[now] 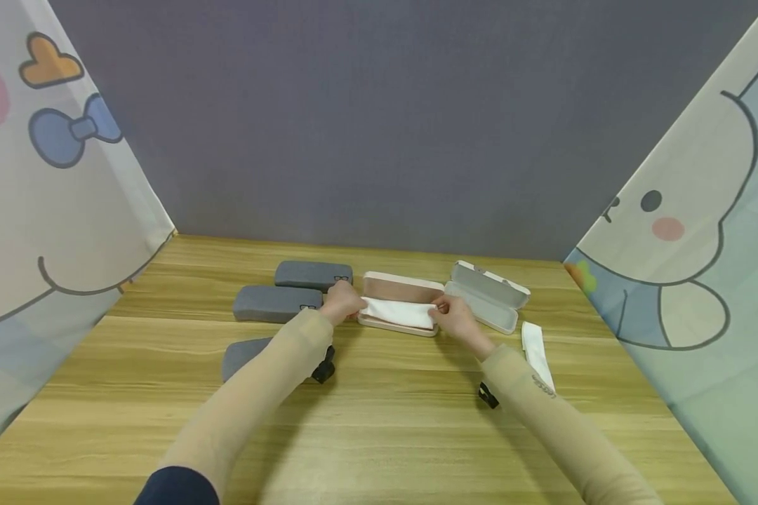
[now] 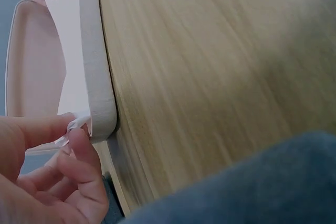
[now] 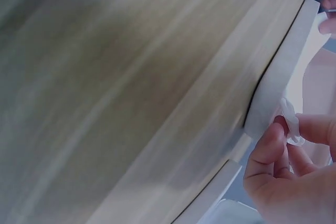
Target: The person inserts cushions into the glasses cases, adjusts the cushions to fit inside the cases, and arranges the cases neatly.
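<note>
A folded white cloth (image 1: 399, 313) stretches across an open glasses case (image 1: 404, 286) with a pinkish inside, over its lower half. At the cloth's left end my left hand (image 1: 342, 301) pinches it between thumb and fingertips. My right hand (image 1: 456, 319) pinches the right end the same way. In the left wrist view the bunched end of the cloth sticks out between the left fingers (image 2: 84, 145), right at the case's corner. The right wrist view shows the other end crumpled between the right thumb and fingers (image 3: 266, 150).
Several grey glasses cases (image 1: 278, 303) lie shut on the left. Right of the pinkish case stands an open white case (image 1: 486, 298). Another strip of white cloth (image 1: 537, 354) lies by my right forearm. A grey panel (image 1: 379, 126) rises behind the wooden table (image 1: 379, 421).
</note>
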{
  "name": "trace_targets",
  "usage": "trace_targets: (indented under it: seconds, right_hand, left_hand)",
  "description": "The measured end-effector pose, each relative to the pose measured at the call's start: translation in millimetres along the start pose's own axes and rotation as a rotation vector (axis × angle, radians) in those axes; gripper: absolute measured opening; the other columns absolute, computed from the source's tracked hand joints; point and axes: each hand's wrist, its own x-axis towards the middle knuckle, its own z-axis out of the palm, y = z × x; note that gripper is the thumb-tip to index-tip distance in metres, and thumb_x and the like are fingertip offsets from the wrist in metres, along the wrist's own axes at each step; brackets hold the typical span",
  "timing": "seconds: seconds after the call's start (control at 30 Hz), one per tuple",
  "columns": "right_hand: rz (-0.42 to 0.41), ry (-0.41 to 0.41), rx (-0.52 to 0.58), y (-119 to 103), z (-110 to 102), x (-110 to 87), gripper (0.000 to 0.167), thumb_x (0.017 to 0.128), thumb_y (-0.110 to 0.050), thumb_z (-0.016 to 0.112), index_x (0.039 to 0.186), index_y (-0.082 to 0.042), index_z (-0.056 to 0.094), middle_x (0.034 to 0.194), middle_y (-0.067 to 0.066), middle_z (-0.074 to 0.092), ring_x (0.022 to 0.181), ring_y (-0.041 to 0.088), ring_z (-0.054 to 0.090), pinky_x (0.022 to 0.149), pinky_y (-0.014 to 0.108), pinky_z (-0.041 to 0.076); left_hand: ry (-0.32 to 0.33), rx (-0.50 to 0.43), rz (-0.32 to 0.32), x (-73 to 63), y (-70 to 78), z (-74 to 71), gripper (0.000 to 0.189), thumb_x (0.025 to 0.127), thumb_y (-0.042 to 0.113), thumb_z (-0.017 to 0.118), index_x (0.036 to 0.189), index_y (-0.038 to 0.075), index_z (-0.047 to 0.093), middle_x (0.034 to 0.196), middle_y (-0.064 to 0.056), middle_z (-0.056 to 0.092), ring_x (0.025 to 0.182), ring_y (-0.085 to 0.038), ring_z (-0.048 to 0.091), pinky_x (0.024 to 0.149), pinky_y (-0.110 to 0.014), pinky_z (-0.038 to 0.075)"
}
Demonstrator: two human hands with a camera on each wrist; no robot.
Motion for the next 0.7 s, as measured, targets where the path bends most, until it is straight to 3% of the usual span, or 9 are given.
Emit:
trace_targets:
  seconds: [0.13, 0.5, 0.7]
  right_hand:
    - [0.024, -0.007, -0.004, 2.5, 3.4, 0.3, 0.027, 0.093, -0.010, 0.056, 0.111, 0.009, 0.061, 0.082, 0.012, 0.061, 0.058, 0.009, 0.045, 0.052, 0.021, 0.038]
    - [0.027, 0.018, -0.033, -2.3, 1.1, -5.4, 0.028, 0.093, -0.012, 0.059, 0.113, 0.008, 0.063, 0.098, 0.022, 0.066, 0.077, 0.021, 0.060, 0.061, 0.024, 0.046]
    - [-0.043, 0.026, 0.003, 6.6, -1.0, -3.8, 0.029, 0.092, -0.018, 0.062, 0.107, 0.007, 0.064, 0.088, 0.018, 0.066, 0.071, 0.019, 0.060, 0.059, 0.026, 0.048]
  left_hand:
    - [0.025, 0.027, 0.021, -0.7, -0.1, 3.0, 0.031, 0.087, 0.008, 0.063, 0.057, 0.009, 0.052, 0.050, -0.003, 0.049, 0.045, -0.012, 0.041, 0.048, -0.024, 0.035]
    - [0.029, 0.031, 0.029, 1.2, -0.9, 2.7, 0.035, 0.087, 0.014, 0.067, 0.056, 0.011, 0.051, 0.053, -0.003, 0.051, 0.050, -0.014, 0.045, 0.049, -0.024, 0.037]
    - [0.010, -0.002, 0.055, 2.1, -1.8, 1.6, 0.033, 0.088, 0.011, 0.065, 0.056, 0.008, 0.058, 0.049, -0.002, 0.048, 0.046, -0.013, 0.040, 0.048, -0.025, 0.034]
